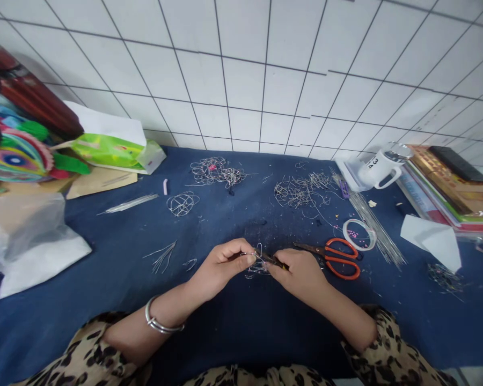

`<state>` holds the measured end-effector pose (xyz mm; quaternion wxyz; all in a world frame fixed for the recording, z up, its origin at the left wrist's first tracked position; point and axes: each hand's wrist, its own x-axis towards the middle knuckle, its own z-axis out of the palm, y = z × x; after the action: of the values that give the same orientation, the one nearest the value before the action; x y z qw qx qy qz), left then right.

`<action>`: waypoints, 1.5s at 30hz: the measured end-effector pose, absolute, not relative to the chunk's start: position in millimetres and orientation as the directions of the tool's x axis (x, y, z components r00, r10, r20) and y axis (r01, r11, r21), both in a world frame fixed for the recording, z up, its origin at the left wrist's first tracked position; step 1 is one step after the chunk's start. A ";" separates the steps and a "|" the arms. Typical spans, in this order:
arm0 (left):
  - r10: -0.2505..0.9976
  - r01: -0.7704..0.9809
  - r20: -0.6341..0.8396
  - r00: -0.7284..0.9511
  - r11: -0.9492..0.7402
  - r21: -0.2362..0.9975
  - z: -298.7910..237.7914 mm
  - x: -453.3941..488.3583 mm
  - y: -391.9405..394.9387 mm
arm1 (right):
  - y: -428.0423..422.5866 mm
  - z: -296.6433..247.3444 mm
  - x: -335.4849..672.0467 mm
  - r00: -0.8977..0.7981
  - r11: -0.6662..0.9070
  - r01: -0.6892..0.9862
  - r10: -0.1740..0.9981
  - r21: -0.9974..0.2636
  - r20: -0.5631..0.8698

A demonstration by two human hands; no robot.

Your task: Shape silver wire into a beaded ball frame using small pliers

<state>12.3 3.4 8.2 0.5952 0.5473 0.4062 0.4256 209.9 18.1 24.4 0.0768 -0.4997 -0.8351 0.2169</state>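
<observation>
My left hand (220, 266) is closed in a pinch, thumb and forefinger on a bent silver wire (259, 248) with a small loop standing up from it. My right hand (301, 274) wraps round a dark pair of pliers (272, 259), whose jaws meet the wire close to my left fingertips. Just below the two hands lies a small heap of bent wire (254, 272), partly hidden by them. Scissors with orange handles (342, 259) rest beside my right hand. To the left of my left hand are some short straight wires (163, 258) and a small wire loop (190, 264).
Tangled wire piles (301, 188) lie on the dark blue cloth (116, 284). At right are a tape roll (373, 239) with pink beads inside, long straight wires (372, 220), a white mug (380, 166) and stacked books (454, 198). Plastic bags (40, 225) stand at left.
</observation>
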 end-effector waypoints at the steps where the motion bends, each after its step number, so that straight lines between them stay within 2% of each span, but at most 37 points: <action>1: 0.951 -0.062 -0.019 0.308 0.040 0.997 7.8 12.4 3.3 | 18.0 23.9 210.2 -0.486 0.411 0.807 0.870 -0.425 -0.080; 16: 0.969 -0.076 -0.020 0.247 0.040 0.996 5.5 12.3 2.9 | 23.1 36.1 221.3 -0.498 0.474 0.821 0.867 -0.318 0.007; 20: 0.979 -0.049 0.001 0.204 0.009 0.999 6.2 11.6 2.3 | 20.6 48.2 229.3 -0.450 0.452 0.849 0.890 -0.273 0.076; 23: 0.982 0.015 0.018 0.186 -0.021 1.000 8.4 11.6 1.0 | 13.9 58.4 230.4 -0.425 0.438 0.845 0.898 -0.307 0.112; 25: 0.982 0.068 0.043 0.183 -0.057 0.996 10.5 12.0 -0.2 | 8.6 62.4 226.8 -0.466 0.469 0.829 0.880 -0.306 0.086; 28: 0.979 0.133 0.093 0.181 -0.118 0.984 13.2 12.9 -2.5 | 2.8 63.1 218.3 -0.496 0.495 0.842 0.867 -0.215 0.055; 36: 0.972 0.214 0.183 0.149 -0.213 0.953 12.7 14.9 -7.1 | -0.7 62.4 208.8 -0.435 0.438 0.897 0.898 -0.051 0.064; 41: 0.968 0.245 0.209 0.139 -0.238 0.940 12.8 15.7 -7.5 | -3.0 63.3 206.6 -0.420 0.422 0.907 0.904 -0.009 0.084; 45: 0.966 0.246 0.213 0.150 -0.245 0.938 13.6 15.6 -7.5 | -2.5 63.3 206.0 -0.425 0.428 0.903 0.902 -0.031 0.070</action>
<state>15.6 -7.5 13.6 0.3972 0.6460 0.4689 0.4529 206.0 -2.5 63.3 0.0379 -0.5348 -0.8441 -0.0059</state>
